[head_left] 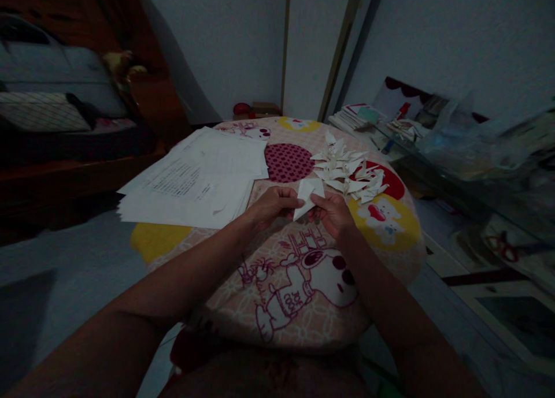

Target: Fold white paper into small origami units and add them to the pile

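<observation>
A small piece of folded white paper (309, 191) is held up between my two hands over the round table. My left hand (277, 204) pinches its left side, thumb on top. On the right side my right hand (332, 210) grips it with the thumb pressed on the face; the fingers behind the paper are partly hidden. Just beyond my right hand lies a cluster of white folded paper cranes (347, 170). To the left of my left hand is a stack of printed paper sheets (195, 181), with a small scrap on top.
A patterned cloth (299, 305) with cartoon figures covers the table. On the right stands a glass-topped cabinet (459, 184) with papers and a plastic bag (468, 138). A wooden bench (151, 109) with bags on it is at the left.
</observation>
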Action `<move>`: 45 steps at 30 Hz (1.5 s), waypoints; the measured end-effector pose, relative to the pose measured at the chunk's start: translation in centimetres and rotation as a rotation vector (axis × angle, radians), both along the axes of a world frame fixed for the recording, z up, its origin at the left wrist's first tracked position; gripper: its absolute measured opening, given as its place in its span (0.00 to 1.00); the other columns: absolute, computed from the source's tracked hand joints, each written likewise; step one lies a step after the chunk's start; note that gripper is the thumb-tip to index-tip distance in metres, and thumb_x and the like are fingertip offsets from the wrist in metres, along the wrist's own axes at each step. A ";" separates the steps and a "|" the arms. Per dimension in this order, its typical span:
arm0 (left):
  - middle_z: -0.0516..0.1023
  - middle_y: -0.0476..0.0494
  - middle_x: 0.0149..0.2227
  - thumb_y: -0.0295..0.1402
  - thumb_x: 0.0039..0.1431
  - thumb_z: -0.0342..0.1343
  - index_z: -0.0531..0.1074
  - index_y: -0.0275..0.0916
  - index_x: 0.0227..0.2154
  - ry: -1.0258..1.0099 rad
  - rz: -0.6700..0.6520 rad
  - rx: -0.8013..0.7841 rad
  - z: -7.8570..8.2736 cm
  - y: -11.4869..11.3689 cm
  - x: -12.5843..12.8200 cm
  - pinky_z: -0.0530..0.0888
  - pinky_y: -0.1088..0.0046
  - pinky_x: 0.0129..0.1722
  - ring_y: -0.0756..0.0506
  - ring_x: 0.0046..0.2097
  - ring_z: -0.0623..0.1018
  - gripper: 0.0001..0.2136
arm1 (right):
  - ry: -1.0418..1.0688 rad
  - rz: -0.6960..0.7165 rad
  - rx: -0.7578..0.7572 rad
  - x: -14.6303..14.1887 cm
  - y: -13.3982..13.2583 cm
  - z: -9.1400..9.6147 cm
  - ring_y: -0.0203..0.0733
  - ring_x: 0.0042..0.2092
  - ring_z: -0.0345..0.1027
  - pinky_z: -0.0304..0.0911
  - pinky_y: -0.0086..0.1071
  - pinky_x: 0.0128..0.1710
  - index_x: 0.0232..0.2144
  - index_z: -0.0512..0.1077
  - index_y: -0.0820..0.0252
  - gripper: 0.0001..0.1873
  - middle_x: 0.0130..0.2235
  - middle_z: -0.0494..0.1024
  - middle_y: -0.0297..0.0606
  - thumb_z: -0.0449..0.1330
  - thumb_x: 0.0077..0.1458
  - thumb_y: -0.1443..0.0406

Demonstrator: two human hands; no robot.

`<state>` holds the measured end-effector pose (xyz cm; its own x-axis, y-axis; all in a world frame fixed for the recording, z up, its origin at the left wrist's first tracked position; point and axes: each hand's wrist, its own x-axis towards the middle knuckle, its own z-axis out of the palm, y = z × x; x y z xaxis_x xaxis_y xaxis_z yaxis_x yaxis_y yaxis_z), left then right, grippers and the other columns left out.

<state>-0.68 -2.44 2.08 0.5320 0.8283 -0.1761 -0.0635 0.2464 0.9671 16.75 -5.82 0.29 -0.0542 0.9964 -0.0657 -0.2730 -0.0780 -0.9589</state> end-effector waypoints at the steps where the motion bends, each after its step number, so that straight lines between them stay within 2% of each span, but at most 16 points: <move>1: 0.69 0.53 0.18 0.27 0.51 0.64 0.67 0.37 0.19 -0.022 -0.016 -0.001 -0.1 -0.1 -0.1 0.63 0.77 0.22 0.55 0.20 0.67 0.12 | 0.026 0.021 0.003 0.1 0.1 -0.2 0.34 0.19 0.67 0.66 0.27 0.18 0.29 0.75 0.61 0.18 0.21 0.76 0.32 0.72 0.43 0.55; 9: 0.75 0.46 0.20 0.33 0.55 0.64 0.74 0.32 0.24 -0.016 -0.104 -0.033 -1.2 0.0 -0.8 0.64 0.76 0.21 0.53 0.20 0.71 0.09 | 0.049 0.144 -0.022 -0.1 0.2 -1.0 0.33 0.18 0.64 0.63 0.26 0.15 0.29 0.74 0.59 0.17 0.21 0.76 0.32 0.70 0.47 0.53; 15: 0.74 0.46 0.19 0.32 0.61 0.60 0.74 0.32 0.23 0.028 -0.040 0.031 -1.0 -0.4 -0.8 0.63 0.77 0.21 0.55 0.19 0.68 0.11 | 0.002 0.154 -0.046 0.2 0.0 -0.9 0.34 0.19 0.67 0.63 0.26 0.15 0.26 0.74 0.60 0.15 0.21 0.77 0.34 0.71 0.47 0.55; 19: 0.77 0.45 0.22 0.33 0.64 0.58 0.73 0.33 0.25 0.043 -0.047 0.004 -0.6 -0.5 -1.0 0.65 0.77 0.23 0.54 0.21 0.71 0.12 | -0.007 0.099 -0.018 0.5 0.1 -0.7 0.34 0.20 0.68 0.66 0.27 0.17 0.25 0.76 0.62 0.15 0.22 0.78 0.35 0.72 0.44 0.57; 24: 0.79 0.46 0.24 0.29 0.61 0.60 0.74 0.33 0.27 0.092 -0.027 -0.052 -0.5 0.0 -1.6 0.69 0.79 0.23 0.55 0.22 0.73 0.07 | -0.037 -0.008 0.053 0.8 0.1 -0.5 0.34 0.19 0.69 0.67 0.27 0.18 0.24 0.76 0.61 0.16 0.21 0.79 0.35 0.73 0.42 0.55; 31: 0.79 0.46 0.23 0.29 0.56 0.64 0.72 0.34 0.23 0.134 -0.081 0.005 -0.3 -0.2 -1.7 0.71 0.80 0.24 0.54 0.21 0.75 0.09 | -0.091 0.018 0.064 1.0 0.2 -0.7 0.35 0.18 0.69 0.65 0.27 0.18 0.25 0.76 0.61 0.14 0.20 0.79 0.34 0.73 0.41 0.57; 34: 0.80 0.45 0.24 0.27 0.56 0.62 0.73 0.34 0.25 0.132 -0.098 -0.019 -0.1 -0.3 -1.8 0.74 0.79 0.26 0.53 0.23 0.77 0.06 | -0.111 0.005 0.066 1.0 0.3 -0.9 0.34 0.17 0.68 0.63 0.25 0.17 0.24 0.76 0.61 0.14 0.19 0.78 0.34 0.73 0.42 0.57; 38: 0.82 0.43 0.26 0.25 0.53 0.62 0.75 0.33 0.29 0.106 -0.135 -0.059 -0.1 -0.1 -2.1 0.76 0.77 0.29 0.51 0.26 0.80 0.02 | -0.105 -0.009 0.062 0.8 0.2 -0.8 0.35 0.17 0.68 0.64 0.26 0.17 0.23 0.76 0.61 0.15 0.18 0.77 0.34 0.73 0.40 0.57; 45: 0.82 0.43 0.27 0.24 0.49 0.62 0.77 0.33 0.35 0.106 -0.133 -0.080 0.1 -0.1 -2.3 0.77 0.77 0.30 0.49 0.28 0.81 0.08 | -0.104 -0.004 0.013 0.5 0.0 -0.8 0.35 0.17 0.68 0.64 0.26 0.16 0.24 0.76 0.62 0.15 0.18 0.77 0.36 0.72 0.42 0.56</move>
